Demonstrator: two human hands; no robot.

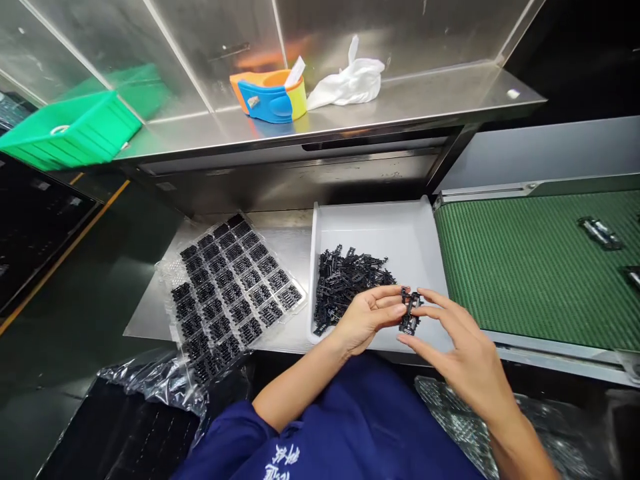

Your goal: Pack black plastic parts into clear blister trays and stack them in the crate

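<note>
shelf (400,100): brushed shiny steel | tray (390,227): smooth white plastic | belt (525,267): ribbed green, matt

A green bin (70,133) sits at the left end of the steel shelf (425,100), with a blue-and-orange tape dispenser (270,97) and a white cloth (350,83) further right. Two dark parts (600,233) lie on the green conveyor belt (525,267).

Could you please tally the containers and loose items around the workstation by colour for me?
Green: 1, the bin on the steel shelf
White: 2, the tray and the cloth
Orange, blue and yellow: 1, the tape dispenser
Clear: 1, the blister tray of black parts
Total: 5
</note>
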